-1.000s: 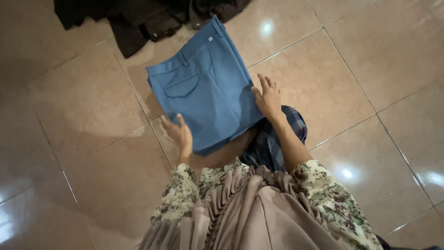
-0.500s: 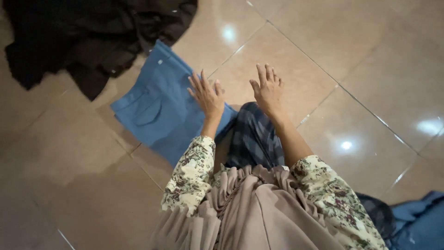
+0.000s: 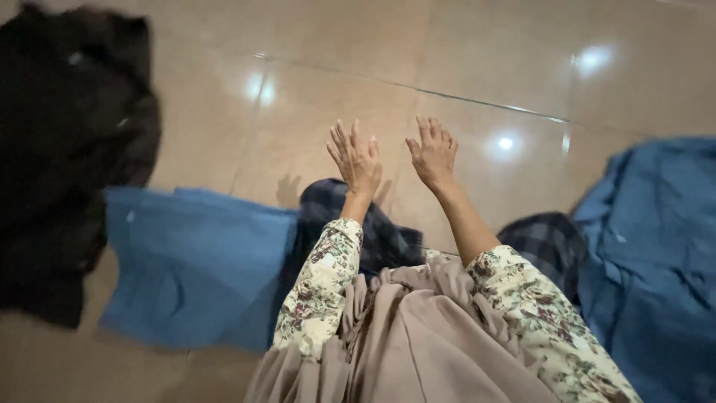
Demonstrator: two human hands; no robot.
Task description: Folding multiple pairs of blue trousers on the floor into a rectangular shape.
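— So, what lies at the left?

— A heap of black clothing (image 3: 67,149), then folded blue cotton trousers (image 3: 186,269) flat on the glossy beige floor tiles (image 3: 477,60).

— And the hands?

— The left hand (image 3: 356,158) and right hand (image 3: 432,153) hover raised above the tiles, fingers spread, holding nothing. A crumpled blue garment (image 3: 656,261) lies rightmost.

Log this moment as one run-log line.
left hand: open, empty, raised | right hand: open, empty, raised | folded blue trousers: on floor, untouched | dark clothes pile: beside trousers
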